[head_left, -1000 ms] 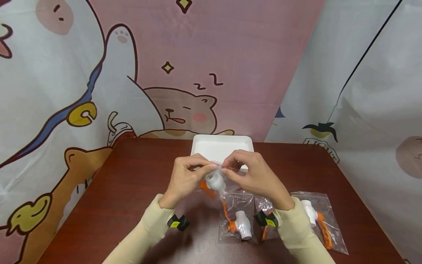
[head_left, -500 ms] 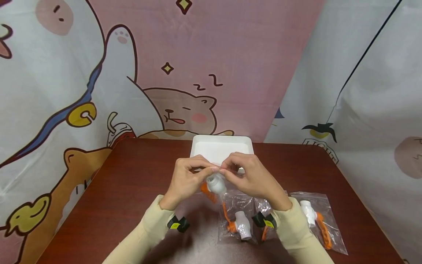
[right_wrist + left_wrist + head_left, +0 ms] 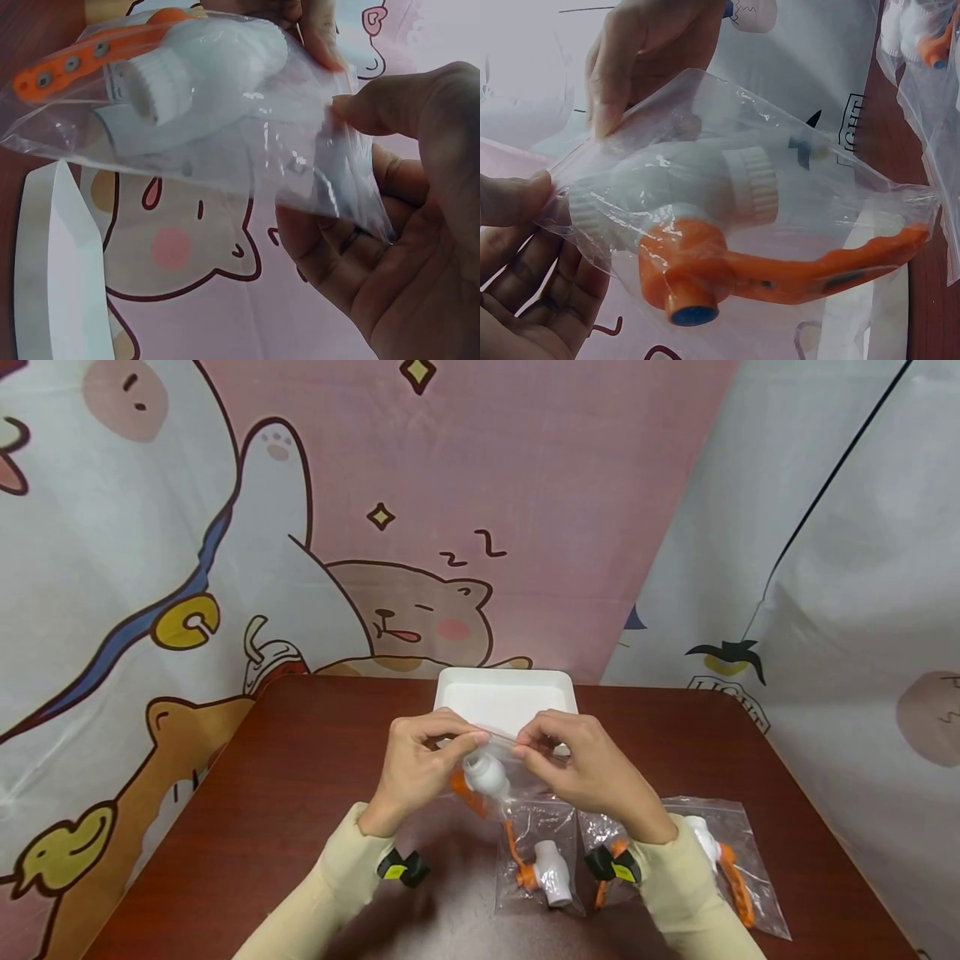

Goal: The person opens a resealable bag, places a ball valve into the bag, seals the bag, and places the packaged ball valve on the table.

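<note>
A clear zip bag [image 3: 521, 774] hangs between the two hands above the table, its top edge stretched from one hand to the other. My left hand [image 3: 422, 766] pinches that edge between thumb and index finger. On the other side, my right hand [image 3: 588, 768] pinches the same edge with thumb and fingers. Inside the bag is a white plastic ball valve [image 3: 682, 184] with ribbed ends and an orange lever handle [image 3: 802, 274]. In the right wrist view the valve [image 3: 217, 67] lies toward the bag's far end. Whether the seal is closed I cannot tell.
A white tray [image 3: 504, 693] stands at the table's back, behind the hands. On the brown table [image 3: 315, 777], more bagged valves lie at the front right: one bag [image 3: 536, 897] near the middle, another bag [image 3: 765, 893] farther right, and one partly under the right wrist.
The hands, nearly touching half a second ago, are now slightly apart, and the right hand has slid rightward along the bag's edge. The bagged valve has shifted slightly left.
</note>
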Motion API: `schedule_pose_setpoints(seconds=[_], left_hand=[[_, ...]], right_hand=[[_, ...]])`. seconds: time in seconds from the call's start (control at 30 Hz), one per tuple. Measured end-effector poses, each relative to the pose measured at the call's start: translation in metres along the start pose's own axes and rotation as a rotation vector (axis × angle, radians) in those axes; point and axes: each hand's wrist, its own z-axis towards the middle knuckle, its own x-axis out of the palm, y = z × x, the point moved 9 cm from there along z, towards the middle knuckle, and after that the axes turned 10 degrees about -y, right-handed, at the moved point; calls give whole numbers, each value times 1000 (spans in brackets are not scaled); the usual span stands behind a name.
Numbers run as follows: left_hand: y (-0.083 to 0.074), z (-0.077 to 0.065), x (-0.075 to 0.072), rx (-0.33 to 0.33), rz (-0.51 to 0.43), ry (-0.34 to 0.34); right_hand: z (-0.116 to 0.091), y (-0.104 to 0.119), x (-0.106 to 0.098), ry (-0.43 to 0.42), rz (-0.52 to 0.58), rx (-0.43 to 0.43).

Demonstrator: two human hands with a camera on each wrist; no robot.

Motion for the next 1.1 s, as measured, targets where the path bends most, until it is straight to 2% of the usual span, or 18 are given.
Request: schedule_pose_setpoints(seconds=[0.27, 0.6, 0.83, 0.97, 1.1], left_hand=[[2, 2, -8, -11, -16, -31], [1, 3, -16, 6, -21, -65], [5, 1, -17, -34, -27, -68], [7, 1, -17, -67, -44, -78], [8, 2, -22, -92, -64, -114]], right_hand=[[-8, -11, -6, 11, 16, 90], [-19, -20, -15, -5, -1, 100], [-21, -21, -18, -17, -21, 102], [-23, -26, -19, -39, 9, 177], [-27, -33, -13, -31, 127, 288]])
